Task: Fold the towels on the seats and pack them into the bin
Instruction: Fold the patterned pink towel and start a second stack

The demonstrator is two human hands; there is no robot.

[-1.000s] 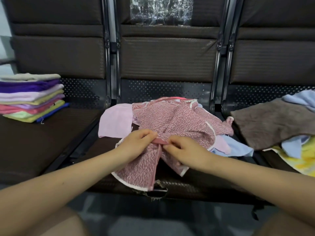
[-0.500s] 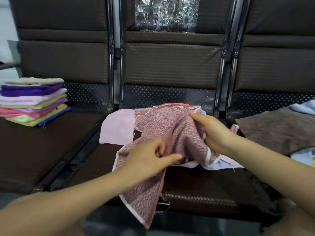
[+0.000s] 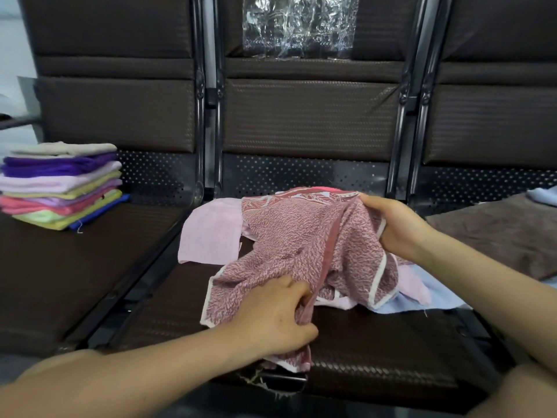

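Observation:
A dusty-pink textured towel (image 3: 301,236) with a white edge lies rumpled on the middle seat (image 3: 168,303). My left hand (image 3: 271,315) pinches its near edge at the seat's front. My right hand (image 3: 394,224) grips its far right corner, lifted a little off the seat. Under it lie a pale pink towel (image 3: 211,236) and a light blue towel (image 3: 422,297). A stack of folded towels (image 3: 60,185) in several colours sits on the left seat. No bin is in view.
A brown towel (image 3: 497,233) and another light blue one (image 3: 542,196) lie on the right seat. Crinkled clear plastic (image 3: 298,25) hangs on the middle backrest. Black metal frames (image 3: 208,116) separate the seats. The middle seat's front edge (image 3: 265,381) is torn.
My hands were together at the towel's near edge. The right hand has since moved back and to the right with a corner, pulling the towel out along its seam. The left hand stays near.

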